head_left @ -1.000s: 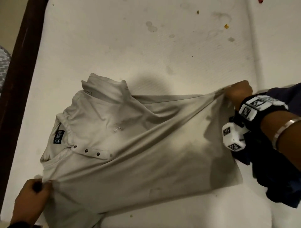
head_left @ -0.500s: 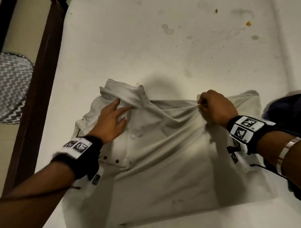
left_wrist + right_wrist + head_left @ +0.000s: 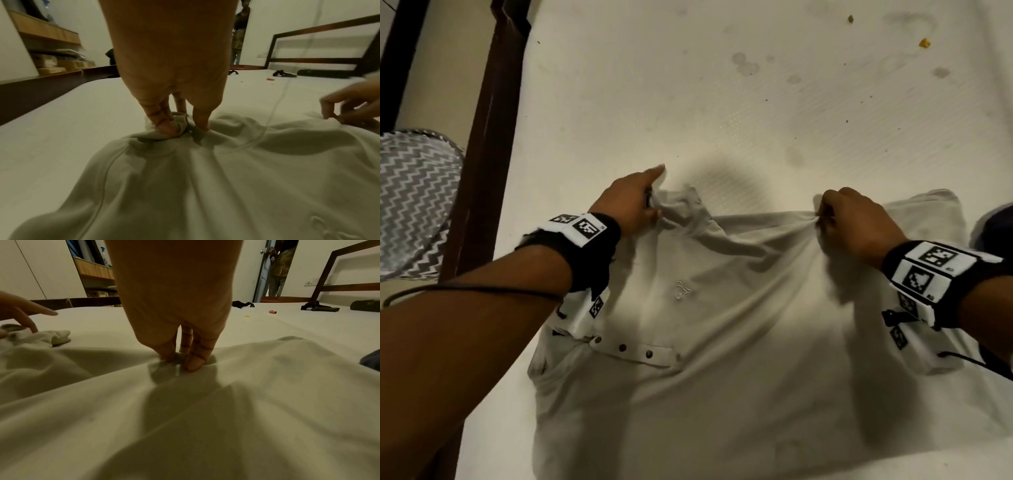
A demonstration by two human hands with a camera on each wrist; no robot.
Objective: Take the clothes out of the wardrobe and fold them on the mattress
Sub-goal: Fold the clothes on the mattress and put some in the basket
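Currently left hand (image 3: 627, 205) and right hand (image 3: 858, 226) each pinch the shirt (image 3: 722, 342) far edge, likely to fold it toward the mattress (image 3: 688, 85) near edge.

The shirt (image 3: 722, 359) lay spread on the mattress (image 3: 654, 85), its collar toward the left. The left hand (image 3: 628, 202) sat at the shirt's far-left corner, the right hand (image 3: 859, 226) on its far edge, well apart. The bed frame (image 3: 489, 137) ran along the mattress's left side. A dark garment (image 3: 996, 222) lay just right of the shirt.
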